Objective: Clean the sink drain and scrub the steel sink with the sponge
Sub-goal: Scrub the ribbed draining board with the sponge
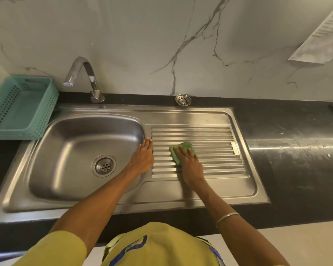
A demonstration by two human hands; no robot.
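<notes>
My right hand lies flat, fingers straight, pressing the sponge and hiding most of it; only a thin green edge shows on the ribbed steel drainboard. My left hand rests open on the rim beside the smooth basin. The round perforated drain sits uncovered. A strainer lies on the black surface.

Basin at frame left lies open, only the drain at its bottom. Faucet overhangs its upper edge; teal basket crowds the upper-left corner. Loose strainer sits on the table above the ribbed drainboard; right half bare.
</notes>
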